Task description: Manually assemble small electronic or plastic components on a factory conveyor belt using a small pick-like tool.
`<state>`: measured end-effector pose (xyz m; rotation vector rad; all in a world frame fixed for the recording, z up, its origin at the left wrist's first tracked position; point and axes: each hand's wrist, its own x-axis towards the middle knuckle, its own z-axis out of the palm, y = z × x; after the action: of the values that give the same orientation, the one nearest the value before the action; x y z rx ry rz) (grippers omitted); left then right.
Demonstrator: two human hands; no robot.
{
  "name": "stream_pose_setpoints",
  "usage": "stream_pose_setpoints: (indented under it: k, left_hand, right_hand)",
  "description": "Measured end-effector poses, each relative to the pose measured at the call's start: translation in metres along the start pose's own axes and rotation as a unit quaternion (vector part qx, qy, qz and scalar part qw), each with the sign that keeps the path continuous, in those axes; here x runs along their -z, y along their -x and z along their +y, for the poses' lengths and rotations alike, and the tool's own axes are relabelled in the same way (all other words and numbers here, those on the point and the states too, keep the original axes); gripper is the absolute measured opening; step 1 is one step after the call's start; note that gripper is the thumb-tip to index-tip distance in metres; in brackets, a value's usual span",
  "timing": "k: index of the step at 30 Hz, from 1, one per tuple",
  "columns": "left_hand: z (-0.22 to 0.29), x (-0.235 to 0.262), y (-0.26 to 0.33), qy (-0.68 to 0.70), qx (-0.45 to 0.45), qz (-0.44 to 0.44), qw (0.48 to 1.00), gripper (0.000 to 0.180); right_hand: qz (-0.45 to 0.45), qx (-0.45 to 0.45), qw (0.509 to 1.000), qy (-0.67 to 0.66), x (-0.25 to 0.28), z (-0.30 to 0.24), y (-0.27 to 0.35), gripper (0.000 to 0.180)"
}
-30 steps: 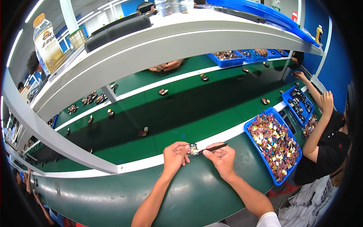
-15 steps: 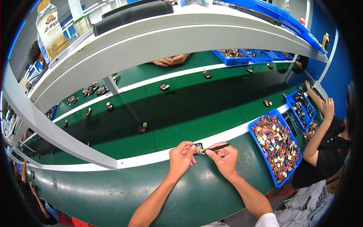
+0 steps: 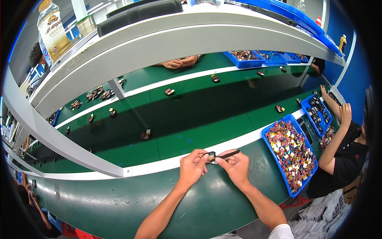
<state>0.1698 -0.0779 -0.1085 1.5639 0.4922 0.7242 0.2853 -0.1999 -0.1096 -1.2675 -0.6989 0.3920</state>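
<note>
Between the thumb and fingers of my left hand point(image 3: 192, 166) is a small black plastic housing point(image 3: 211, 154) with light and yellowish parts inside. My right hand point(image 3: 235, 166) is closed on a pair of slim black tweezers point(image 3: 227, 154), whose tip points left at the housing. Both hands meet just above the bench's near side of the white rail. My fingertips cover part of the housing, and what the tweezer tip touches is too small to make out.
Beyond the white rail point(image 3: 155, 169) a green conveyor belt point(image 3: 191, 119) carries spaced-out housings. A blue tray point(image 3: 294, 192) of small wired parts stands right of me, near a co-worker's arm point(image 3: 333, 147) and another blue tray point(image 3: 318, 133) of black pieces. A grey shelf point(image 3: 191, 40) spans overhead.
The housings on the belt have slid slightly left. My hands stay nearly in place, with the housing and tweezers tilted a little differently.
</note>
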Motion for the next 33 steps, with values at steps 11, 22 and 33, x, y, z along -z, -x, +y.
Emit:
stream_pose_setpoints:
  k: [11,22,33]
  left_hand:
    - [0.0,-0.001,0.001,-0.005,-0.014,-0.01,1.0,0.013]
    - [-0.001,0.001,0.0,0.026,0.001,-0.01,1.0,0.013]
    - [0.004,0.01,-0.006,0.105,0.047,-0.061,0.991,0.025]
  right_hand:
    - [-0.028,-0.098,0.992,-0.08,0.007,-0.006,-0.005,0.012]
    - [-0.028,-0.116,0.991,-0.06,0.007,-0.01,-0.004,0.013]
    - [-0.013,-0.02,0.998,-0.06,0.004,-0.008,0.002,0.014]
